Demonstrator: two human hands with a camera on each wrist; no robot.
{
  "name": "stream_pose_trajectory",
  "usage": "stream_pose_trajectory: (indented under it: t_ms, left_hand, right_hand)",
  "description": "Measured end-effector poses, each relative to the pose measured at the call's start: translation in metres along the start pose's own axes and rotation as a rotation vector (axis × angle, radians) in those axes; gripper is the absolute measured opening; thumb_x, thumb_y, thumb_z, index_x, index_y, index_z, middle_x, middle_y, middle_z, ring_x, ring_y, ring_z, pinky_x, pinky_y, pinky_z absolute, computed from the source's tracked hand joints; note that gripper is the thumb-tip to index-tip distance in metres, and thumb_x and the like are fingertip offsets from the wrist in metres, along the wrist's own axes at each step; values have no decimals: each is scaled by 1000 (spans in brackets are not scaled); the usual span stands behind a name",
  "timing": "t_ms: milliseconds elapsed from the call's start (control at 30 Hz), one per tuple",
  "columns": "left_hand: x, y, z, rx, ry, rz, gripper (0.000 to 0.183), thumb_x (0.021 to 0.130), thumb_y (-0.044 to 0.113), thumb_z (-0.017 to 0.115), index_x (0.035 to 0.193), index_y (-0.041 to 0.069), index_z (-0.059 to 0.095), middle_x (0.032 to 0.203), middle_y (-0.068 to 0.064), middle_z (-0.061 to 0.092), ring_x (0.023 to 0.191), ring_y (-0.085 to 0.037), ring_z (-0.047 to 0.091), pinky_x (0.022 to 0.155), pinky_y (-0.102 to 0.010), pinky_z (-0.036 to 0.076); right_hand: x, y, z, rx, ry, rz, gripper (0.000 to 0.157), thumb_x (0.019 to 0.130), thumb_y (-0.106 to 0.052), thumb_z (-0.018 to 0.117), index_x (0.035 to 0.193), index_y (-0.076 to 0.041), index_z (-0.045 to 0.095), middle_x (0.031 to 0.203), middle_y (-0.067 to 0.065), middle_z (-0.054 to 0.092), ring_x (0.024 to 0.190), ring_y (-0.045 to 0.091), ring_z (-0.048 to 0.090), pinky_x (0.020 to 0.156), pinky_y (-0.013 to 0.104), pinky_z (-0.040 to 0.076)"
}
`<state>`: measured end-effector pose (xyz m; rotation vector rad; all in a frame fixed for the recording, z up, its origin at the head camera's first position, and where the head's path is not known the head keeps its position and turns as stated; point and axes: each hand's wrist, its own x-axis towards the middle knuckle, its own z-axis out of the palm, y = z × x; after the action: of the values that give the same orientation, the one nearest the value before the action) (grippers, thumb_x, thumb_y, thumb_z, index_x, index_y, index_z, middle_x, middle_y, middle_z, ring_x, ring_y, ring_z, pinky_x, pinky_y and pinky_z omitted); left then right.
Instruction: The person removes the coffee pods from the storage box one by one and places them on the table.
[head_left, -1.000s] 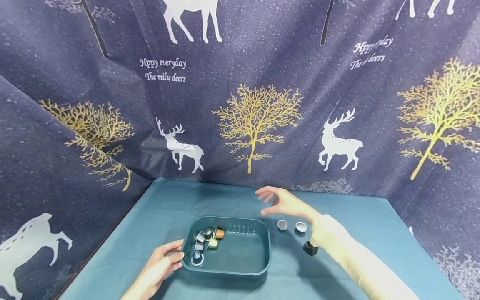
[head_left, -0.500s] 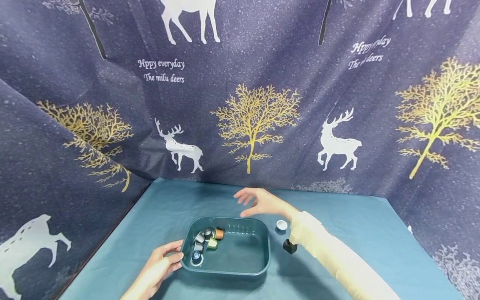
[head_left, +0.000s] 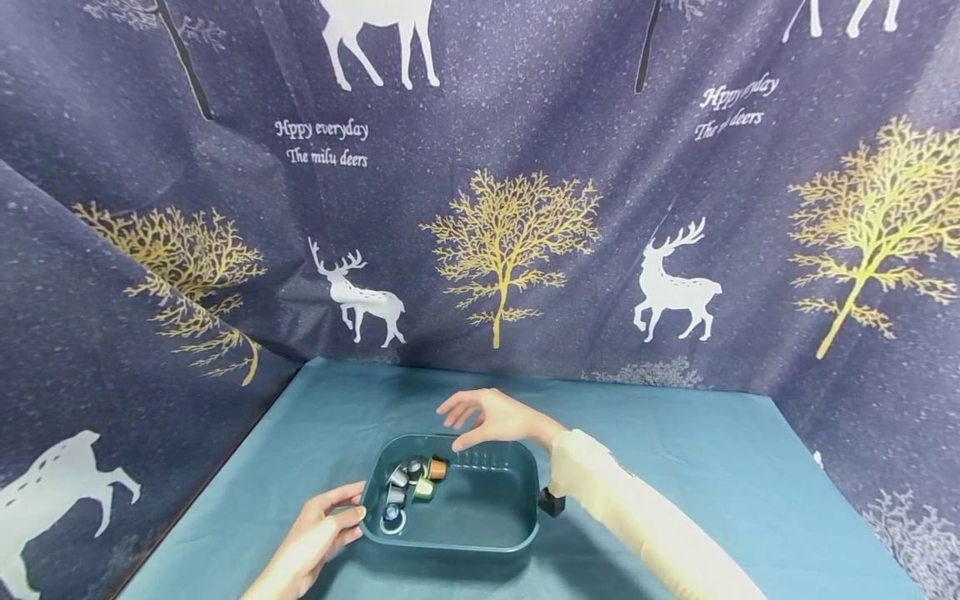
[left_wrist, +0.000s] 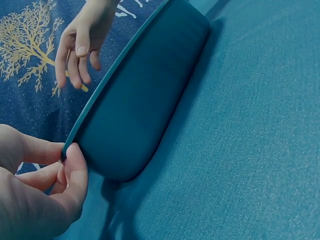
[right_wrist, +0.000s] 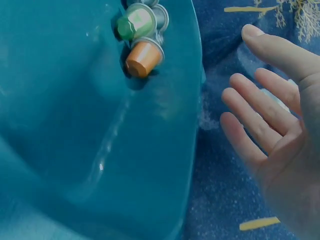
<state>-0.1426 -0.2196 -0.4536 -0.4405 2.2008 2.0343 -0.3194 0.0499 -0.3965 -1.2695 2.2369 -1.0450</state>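
Observation:
A dark green tray (head_left: 480, 546) sits on the cloth-covered table in the head view. Its left rim is pinched between the thumb and fingers of my left hand (head_left: 324, 527). Several coffee capsules lie together at the tray's left end, among them an orange capsule (head_left: 437, 469), a light green capsule (head_left: 423, 489) and a dark blue capsule (head_left: 392, 512). My right hand (head_left: 495, 417) hovers above the tray's back rim with fingers loosely spread and nothing in them. In the right wrist view, the orange capsule (right_wrist: 144, 59) lies inside the tray, apart from that hand.
Blue-green cloth (head_left: 690, 454) covers the table. A dark fabric backdrop (head_left: 420, 292) printed with deer and trees hangs behind it and along the left. A black block (head_left: 551, 502) is at the right sleeve, beside the tray's right wall.
My right hand has moved left, from beyond the tray's right corner to above its back rim. The two silver capsules right of the tray are now out of sight behind the arm. My left hand stays put.

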Motion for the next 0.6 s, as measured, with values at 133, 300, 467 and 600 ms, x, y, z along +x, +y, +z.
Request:
stream_pose_trajectory:
  t_ms: [133,300,467,600]
  left_hand:
    - [0,0,-1,-1,-13,2,52,92,0,60,140,-12,45,113,-12,58,87,-12,65,71,-22,57]
    - [0,-1,-1,-2,-15,3,52,92,0,60,140,-12,45,112,-11,58,87,-11,65,70,-22,56]
    - [0,0,0,-3,5,-7,51,91,0,61,140,-11,47,111,-12,58,87,-13,65,71,-23,57]
    - [0,0,1,-2,11,-10,51,91,0,61,139,-11,48,112,-12,58,87,-12,64,70,-23,56]
  right_hand:
    - [6,0,9,2,-20,-14,52,84,-24,79,132,-24,59,120,11,69,110,25,67,86,23,54]
    - [11,-2,18,-2,-58,-19,53,84,-20,79,133,-17,59,120,15,69,109,29,67,85,21,55]
    - [15,-6,26,-65,-95,2,54,85,-19,79,134,-12,58,120,13,70,109,30,67,84,19,55]
    - [18,-9,30,-145,-112,19,53,85,-19,79,134,-12,59,120,11,70,110,29,67,84,18,54]
